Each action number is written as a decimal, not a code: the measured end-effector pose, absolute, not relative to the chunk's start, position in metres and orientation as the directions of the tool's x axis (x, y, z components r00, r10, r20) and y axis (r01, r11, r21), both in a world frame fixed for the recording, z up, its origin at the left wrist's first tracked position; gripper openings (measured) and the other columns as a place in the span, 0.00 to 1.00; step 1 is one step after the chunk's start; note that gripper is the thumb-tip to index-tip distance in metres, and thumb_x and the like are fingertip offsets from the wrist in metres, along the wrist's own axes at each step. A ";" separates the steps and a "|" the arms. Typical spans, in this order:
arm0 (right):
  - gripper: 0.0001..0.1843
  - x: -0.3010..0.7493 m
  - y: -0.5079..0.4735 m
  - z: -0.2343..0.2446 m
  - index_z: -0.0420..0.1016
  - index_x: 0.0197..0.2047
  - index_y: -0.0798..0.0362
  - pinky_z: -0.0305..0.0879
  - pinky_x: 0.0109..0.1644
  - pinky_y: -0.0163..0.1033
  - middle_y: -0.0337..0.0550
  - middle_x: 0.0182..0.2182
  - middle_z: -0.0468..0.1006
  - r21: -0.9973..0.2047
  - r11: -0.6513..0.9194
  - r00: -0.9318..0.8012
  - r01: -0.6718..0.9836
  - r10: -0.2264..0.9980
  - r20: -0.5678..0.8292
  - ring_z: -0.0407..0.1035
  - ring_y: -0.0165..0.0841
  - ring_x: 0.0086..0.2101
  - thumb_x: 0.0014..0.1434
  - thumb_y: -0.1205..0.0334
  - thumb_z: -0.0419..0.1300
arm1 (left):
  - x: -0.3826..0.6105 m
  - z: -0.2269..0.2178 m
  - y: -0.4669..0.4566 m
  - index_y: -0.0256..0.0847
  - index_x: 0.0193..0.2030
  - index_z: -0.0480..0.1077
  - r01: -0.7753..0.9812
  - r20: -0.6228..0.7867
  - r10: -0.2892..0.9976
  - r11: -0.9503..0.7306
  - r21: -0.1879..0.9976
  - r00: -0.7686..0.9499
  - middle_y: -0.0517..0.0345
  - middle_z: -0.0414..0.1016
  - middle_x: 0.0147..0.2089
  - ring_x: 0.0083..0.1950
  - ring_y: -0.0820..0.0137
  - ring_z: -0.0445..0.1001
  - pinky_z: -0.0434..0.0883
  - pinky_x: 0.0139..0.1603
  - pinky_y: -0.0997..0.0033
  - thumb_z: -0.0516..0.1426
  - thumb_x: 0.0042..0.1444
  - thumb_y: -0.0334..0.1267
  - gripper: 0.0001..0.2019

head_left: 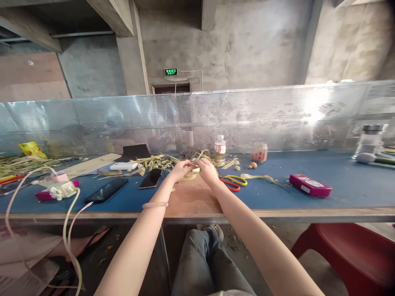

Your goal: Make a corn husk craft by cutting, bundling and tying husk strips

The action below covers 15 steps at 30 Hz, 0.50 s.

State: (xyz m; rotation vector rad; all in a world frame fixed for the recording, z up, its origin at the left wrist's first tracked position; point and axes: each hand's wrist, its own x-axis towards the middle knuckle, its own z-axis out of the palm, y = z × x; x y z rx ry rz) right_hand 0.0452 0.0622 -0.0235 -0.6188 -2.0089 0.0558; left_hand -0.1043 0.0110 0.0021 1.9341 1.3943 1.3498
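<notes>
My left hand (182,169) and my right hand (207,170) meet over a brown board (193,199) on the blue table. Between them sits a pale yellow, curved, band-like piece (190,176), with the fingers of both hands closed on its upper edge. Its far side is hidden by my fingers, and its exact kind is too small to make out. Just right of my right wrist lie scissors (237,181) with red and yellow handles. Dried plant strips (157,163) are heaped behind and to the left of my left hand.
Phones (150,179) (106,190) and a power strip (61,190) with cables lie left. A bottle (220,144), a jar (259,152) and a magenta box (310,186) stand behind and right. A perforated metal screen (277,119) borders the table; a red stool (348,255) is lower right.
</notes>
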 end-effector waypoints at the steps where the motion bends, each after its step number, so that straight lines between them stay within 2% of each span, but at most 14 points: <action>1: 0.10 0.044 0.063 -0.024 0.71 0.39 0.52 0.62 0.46 0.36 0.47 0.38 0.75 -0.315 0.865 -0.365 0.390 0.459 0.810 0.67 0.35 0.43 0.59 0.69 0.50 | -0.105 0.002 0.012 0.35 0.29 0.72 0.498 0.472 0.881 -0.422 0.758 0.030 0.62 0.67 0.24 0.20 0.77 0.60 0.58 0.19 0.78 0.59 0.46 0.43 0.11; 5: 0.14 0.038 0.066 -0.026 0.62 0.48 0.54 0.65 0.36 0.37 0.41 0.27 0.75 -0.461 0.810 -0.274 0.363 0.565 0.778 0.71 0.34 0.29 0.64 0.58 0.44 | -0.106 0.000 0.012 0.36 0.28 0.72 0.504 0.491 0.871 -0.427 0.751 0.007 0.61 0.68 0.24 0.21 0.76 0.62 0.60 0.21 0.77 0.58 0.48 0.41 0.10; 8: 0.18 0.034 0.067 -0.029 0.58 0.49 0.55 0.64 0.29 0.36 0.36 0.21 0.72 -0.536 0.774 -0.260 0.336 0.624 0.737 0.69 0.34 0.22 0.62 0.52 0.46 | -0.105 -0.001 0.012 0.36 0.29 0.72 0.509 0.505 0.863 -0.435 0.743 0.000 0.59 0.71 0.27 0.26 0.74 0.66 0.63 0.25 0.76 0.58 0.47 0.40 0.09; 11: 0.21 0.032 0.064 -0.032 0.53 0.53 0.56 0.65 0.29 0.37 0.38 0.23 0.73 -0.567 0.759 -0.264 0.320 0.647 0.716 0.70 0.35 0.23 0.61 0.55 0.49 | -0.105 -0.001 0.014 0.36 0.28 0.72 0.516 0.524 0.851 -0.436 0.738 -0.030 0.59 0.71 0.26 0.28 0.72 0.67 0.64 0.28 0.75 0.58 0.47 0.40 0.08; 15: 0.25 0.033 0.062 -0.034 0.46 0.60 0.58 0.66 0.37 0.40 0.45 0.29 0.74 -0.568 0.766 -0.300 0.300 0.641 0.706 0.72 0.37 0.29 0.61 0.61 0.47 | -0.109 0.000 0.018 0.37 0.26 0.70 0.521 0.540 0.837 -0.424 0.741 -0.087 0.62 0.68 0.23 0.27 0.72 0.67 0.63 0.29 0.74 0.57 0.47 0.39 0.07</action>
